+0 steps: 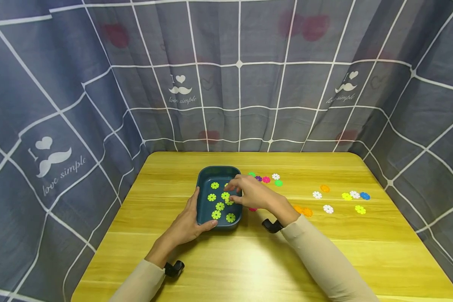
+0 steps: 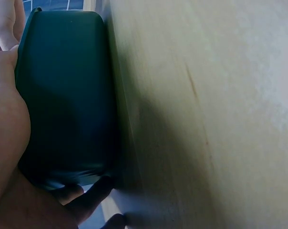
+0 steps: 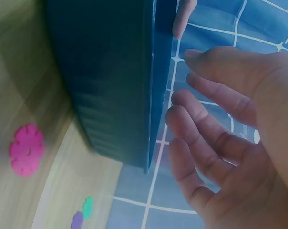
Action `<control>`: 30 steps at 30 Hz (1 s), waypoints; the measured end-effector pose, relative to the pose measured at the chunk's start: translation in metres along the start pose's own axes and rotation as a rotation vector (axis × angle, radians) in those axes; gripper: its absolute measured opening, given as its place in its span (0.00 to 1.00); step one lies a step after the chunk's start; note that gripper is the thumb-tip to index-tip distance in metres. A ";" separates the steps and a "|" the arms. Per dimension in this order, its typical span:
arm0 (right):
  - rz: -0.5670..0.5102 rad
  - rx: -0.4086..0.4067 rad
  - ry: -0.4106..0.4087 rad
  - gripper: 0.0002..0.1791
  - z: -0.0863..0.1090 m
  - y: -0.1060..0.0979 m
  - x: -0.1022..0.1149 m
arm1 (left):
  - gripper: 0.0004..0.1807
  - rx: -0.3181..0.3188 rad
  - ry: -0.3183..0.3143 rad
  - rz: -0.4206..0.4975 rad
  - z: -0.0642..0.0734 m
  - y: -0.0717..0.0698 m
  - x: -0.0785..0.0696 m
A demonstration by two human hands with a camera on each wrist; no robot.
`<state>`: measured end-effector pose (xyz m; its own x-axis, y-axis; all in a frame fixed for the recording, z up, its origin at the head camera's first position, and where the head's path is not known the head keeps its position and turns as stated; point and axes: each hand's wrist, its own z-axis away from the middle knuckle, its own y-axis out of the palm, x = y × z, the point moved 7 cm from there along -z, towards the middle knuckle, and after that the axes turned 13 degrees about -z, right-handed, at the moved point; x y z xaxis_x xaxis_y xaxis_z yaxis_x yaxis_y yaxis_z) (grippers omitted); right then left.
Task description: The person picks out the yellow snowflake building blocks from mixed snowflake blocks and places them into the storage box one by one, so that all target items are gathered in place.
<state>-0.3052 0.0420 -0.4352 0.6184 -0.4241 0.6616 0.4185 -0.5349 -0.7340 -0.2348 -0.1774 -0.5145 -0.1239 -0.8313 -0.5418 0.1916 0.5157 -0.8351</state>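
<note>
A dark blue-green plastic tub (image 1: 219, 170) stands on the table, with several yellow-green flower-shaped discs (image 1: 220, 206) lying inside. My left hand (image 1: 185, 220) holds its near left corner, fingers along the left wall and thumb at the near rim. In the left wrist view, the tub's near wall (image 2: 67, 86) fills the space beside that hand. Over the tub's right side hovers my right hand (image 1: 251, 192), fingers loosely bent. The right wrist view shows a gap between thumb and fingers of the right hand (image 3: 234, 124), with nothing visible in it. The hand hides some discs.
Right of the tub lie loose flower discs: a pink disc (image 1: 266, 179), a white disc (image 1: 275, 176), a green disc (image 1: 278, 183), orange discs (image 1: 307, 212) by the right forearm, and a blue disc (image 1: 365, 196) farther right. A checked curtain (image 1: 219, 126) surrounds the wooden table (image 1: 166, 167).
</note>
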 end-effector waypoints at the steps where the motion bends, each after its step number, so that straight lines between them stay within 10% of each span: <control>1: -0.003 -0.004 0.001 0.16 0.002 -0.001 -0.001 | 0.75 0.000 0.000 0.000 0.000 0.000 0.000; 30: 0.011 -0.179 0.119 0.12 0.077 -0.048 -0.059 | 0.76 0.002 -0.031 0.007 0.001 0.000 -0.001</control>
<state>-0.3107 0.1489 -0.4507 0.5347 -0.5084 0.6750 0.2810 -0.6463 -0.7094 -0.2335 -0.1764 -0.5138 -0.0927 -0.8338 -0.5443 0.1948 0.5209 -0.8311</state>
